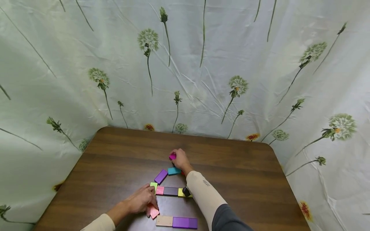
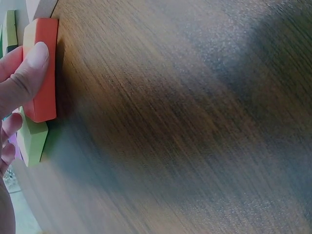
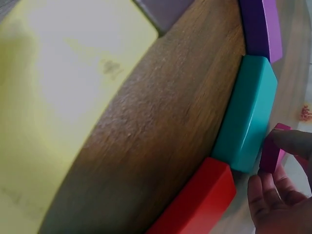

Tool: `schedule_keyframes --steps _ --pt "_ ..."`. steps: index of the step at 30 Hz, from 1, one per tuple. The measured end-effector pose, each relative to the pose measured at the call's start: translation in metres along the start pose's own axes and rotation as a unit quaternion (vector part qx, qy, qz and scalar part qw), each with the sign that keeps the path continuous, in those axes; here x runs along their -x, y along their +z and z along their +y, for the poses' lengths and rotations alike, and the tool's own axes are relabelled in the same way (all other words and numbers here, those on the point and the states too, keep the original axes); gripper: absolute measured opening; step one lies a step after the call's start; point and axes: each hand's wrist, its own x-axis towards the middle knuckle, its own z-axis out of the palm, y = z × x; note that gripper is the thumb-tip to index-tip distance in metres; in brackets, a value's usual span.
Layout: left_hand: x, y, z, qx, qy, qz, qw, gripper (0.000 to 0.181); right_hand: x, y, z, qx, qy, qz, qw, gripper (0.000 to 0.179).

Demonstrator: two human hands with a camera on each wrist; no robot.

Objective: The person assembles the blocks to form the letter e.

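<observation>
My right hand [image 1: 180, 159] pinches a small magenta block [image 3: 274, 148] between thumb and fingers. It hovers just beyond a teal block [image 1: 174, 171] at the far side of the arrangement. A red block [image 3: 197, 204] adjoins the teal one in the right wrist view. At the near left, my left hand [image 1: 141, 199] grips a salmon-orange block [image 2: 44, 73], thumb across its face. A light green block [image 2: 33, 136] touches that block's end, beside the curled fingers. In the head view, the green block's upper part shows past the left fingertips.
A purple block [image 1: 161, 176] slants between the green and teal ones. Across the middle runs a row of pink [image 1: 160, 190], dark grey [image 1: 171, 191] and yellow [image 1: 180, 192] blocks. Nearest lie a tan block [image 1: 164, 220] and purple pieces [image 1: 181, 222]. A floral curtain [image 1: 185, 64] hangs behind the wooden table [image 1: 240, 179].
</observation>
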Motion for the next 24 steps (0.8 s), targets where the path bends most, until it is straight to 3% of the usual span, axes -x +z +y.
schedule_keyframes --steps 4,9,15,24 --pt "-0.002 0.0 0.0 0.003 -0.004 0.003 1.0 0.027 0.007 -0.008 0.0 -0.005 0.002 -0.008 1.0 0.027" --pt "-0.002 0.0 -0.001 0.006 -0.01 -0.001 0.9999 0.029 0.02 -0.019 0.0 -0.007 -0.026 -0.015 0.9995 0.027" --pt "0.0 0.0 0.0 0.011 -0.018 -0.013 0.9997 0.027 0.044 -0.034 0.003 -0.01 -0.04 -0.036 0.9985 0.025" --pt "-0.001 0.001 0.001 0.017 -0.013 -0.002 0.9998 0.029 0.085 -0.055 0.022 -0.029 -0.064 -0.05 0.9963 0.026"
